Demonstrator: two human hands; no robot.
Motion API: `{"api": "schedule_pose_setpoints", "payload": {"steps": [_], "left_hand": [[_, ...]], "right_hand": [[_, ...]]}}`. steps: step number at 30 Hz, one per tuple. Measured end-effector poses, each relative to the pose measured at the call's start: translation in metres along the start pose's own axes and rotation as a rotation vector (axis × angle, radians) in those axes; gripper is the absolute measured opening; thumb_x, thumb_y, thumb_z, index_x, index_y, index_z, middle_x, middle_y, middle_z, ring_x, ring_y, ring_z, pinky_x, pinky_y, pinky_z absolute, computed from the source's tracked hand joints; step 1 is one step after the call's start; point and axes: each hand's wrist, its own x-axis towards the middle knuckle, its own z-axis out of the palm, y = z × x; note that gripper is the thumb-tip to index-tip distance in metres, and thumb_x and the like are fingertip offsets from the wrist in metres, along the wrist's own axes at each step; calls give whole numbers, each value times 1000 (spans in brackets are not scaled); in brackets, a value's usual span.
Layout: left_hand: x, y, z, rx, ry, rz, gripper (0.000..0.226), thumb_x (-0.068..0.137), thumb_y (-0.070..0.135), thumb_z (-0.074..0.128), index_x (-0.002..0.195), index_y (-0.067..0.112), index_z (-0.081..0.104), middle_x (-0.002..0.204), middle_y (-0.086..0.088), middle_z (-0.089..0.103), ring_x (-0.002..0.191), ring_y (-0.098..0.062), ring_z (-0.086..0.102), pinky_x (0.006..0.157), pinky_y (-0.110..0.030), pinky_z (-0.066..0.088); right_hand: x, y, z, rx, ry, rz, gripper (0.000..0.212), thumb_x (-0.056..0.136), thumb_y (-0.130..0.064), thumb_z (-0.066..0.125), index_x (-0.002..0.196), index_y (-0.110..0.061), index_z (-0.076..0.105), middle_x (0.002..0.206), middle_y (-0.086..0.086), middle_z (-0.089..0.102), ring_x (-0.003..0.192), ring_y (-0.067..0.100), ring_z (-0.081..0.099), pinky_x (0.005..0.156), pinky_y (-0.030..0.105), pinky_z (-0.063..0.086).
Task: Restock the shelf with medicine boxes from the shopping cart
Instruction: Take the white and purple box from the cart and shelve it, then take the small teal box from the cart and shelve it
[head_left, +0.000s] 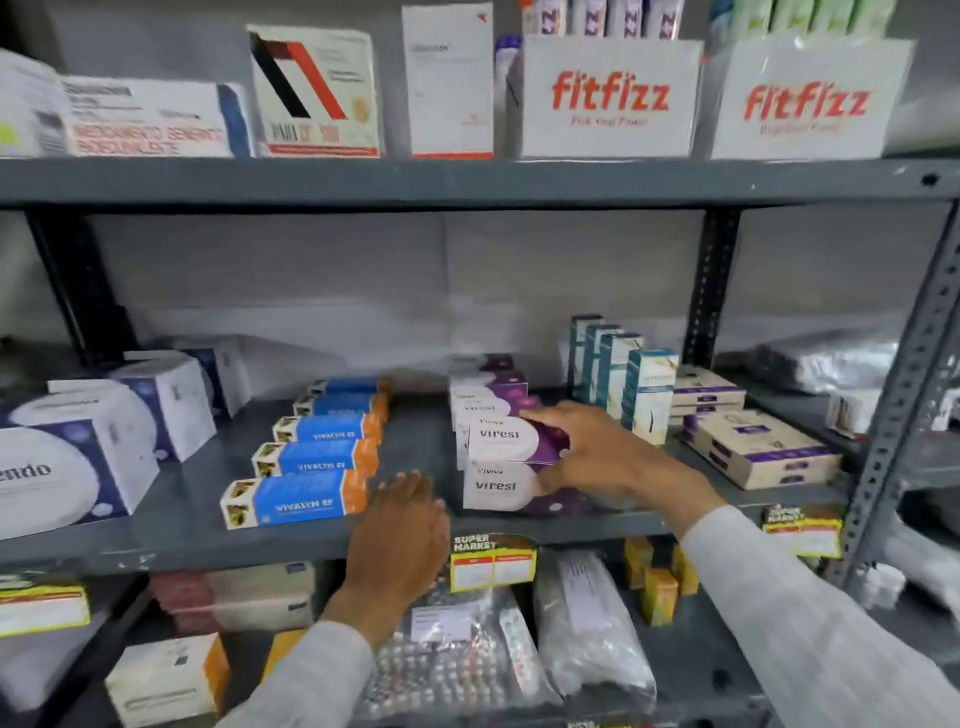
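On the middle grey shelf (415, 436), my right hand (597, 452) grips a white and purple Viresi box (509, 439) that sits on top of another Viresi box (498, 488) at the front of a row of the same boxes. Thumb and fingers wrap its right end. My left hand (400, 530) rests flat at the shelf's front edge, fingers together, holding nothing, just left of the Viresi row. The shopping cart is out of view.
A row of blue and orange Vivalth boxes (306, 462) lies left of the hands. Large white and blue boxes (83, 462) stand far left. Tall teal boxes (649, 395) and beige boxes (758, 447) are on the right. Fitfizz cartons (608, 98) fill the upper shelf.
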Motion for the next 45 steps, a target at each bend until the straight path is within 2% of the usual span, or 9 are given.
{"api": "schedule_pose_setpoints", "payload": {"steps": [6, 13, 18, 22, 27, 30, 39, 42, 45], "left_hand": [[-2, -3, 5, -42, -42, -35, 58, 98, 37, 29, 132, 7, 65, 138, -13, 65, 131, -28, 59, 117, -44, 36], [-2, -3, 8, -46, -42, -31, 58, 102, 36, 26, 139, 7, 58, 147, -12, 58, 138, -27, 52, 121, -43, 30], [-3, -4, 8, -89, -64, -39, 59, 103, 38, 22, 143, 8, 54, 151, -11, 54, 142, -25, 48, 123, -40, 28], [-16, 6, -6, -391, 124, -94, 49, 104, 32, 36, 143, 9, 54, 148, -11, 56, 140, -23, 50, 119, -35, 33], [-76, 39, 11, -581, 440, 64, 38, 96, 12, 50, 128, 1, 67, 131, -12, 68, 129, -25, 60, 111, -37, 45], [-124, 70, 49, -637, 273, 192, 36, 93, 8, 54, 125, 1, 68, 130, -9, 68, 127, -21, 60, 111, -35, 43], [-293, 159, 208, -479, -882, 249, 46, 101, 42, 44, 138, 20, 60, 145, 0, 61, 136, -18, 53, 113, -29, 36], [-335, 172, 239, -406, -1032, 282, 49, 100, 46, 40, 139, 22, 59, 144, 2, 61, 137, -19, 52, 113, -30, 36], [-353, 178, 259, -282, -1013, 367, 52, 96, 48, 38, 137, 25, 60, 138, 3, 66, 133, -19, 56, 112, -33, 36]], "right_hand": [[14, 6, 15, -32, -65, -8, 90, 77, -27, 83, 154, -27, 37, 105, -22, 38, 101, 3, 48, 79, 12, 38], [0, 23, 37, -11, 72, -40, 75, 87, -34, 76, 153, -28, 42, 153, -9, 31, 139, 13, 41, 118, 32, 35], [-20, 28, 50, -95, 214, -90, 74, 89, -43, 72, 154, -33, 37, 162, -9, 22, 147, 12, 29, 113, 22, 29], [-54, 37, 60, -109, 424, -136, 63, 93, -37, 69, 150, -29, 44, 158, -6, 34, 147, 13, 31, 117, 31, 33], [-115, 81, 97, -109, 766, -170, 31, 88, -10, 69, 118, -5, 72, 119, 7, 68, 115, 22, 61, 107, 27, 42], [-159, 127, 137, -57, 702, -46, 24, 87, -6, 68, 110, -3, 74, 109, 9, 71, 106, 25, 64, 99, 29, 48], [-324, 278, 264, 124, 207, 797, 26, 86, -8, 68, 110, -14, 76, 108, 7, 77, 98, 25, 72, 83, 14, 45], [-378, 323, 310, 204, -42, 1160, 36, 84, -17, 71, 120, -16, 72, 117, 9, 75, 110, 28, 70, 97, 30, 50], [-432, 353, 363, 203, -206, 1338, 37, 74, -28, 65, 107, -13, 72, 115, 16, 74, 115, 36, 66, 91, 33, 49]]}}
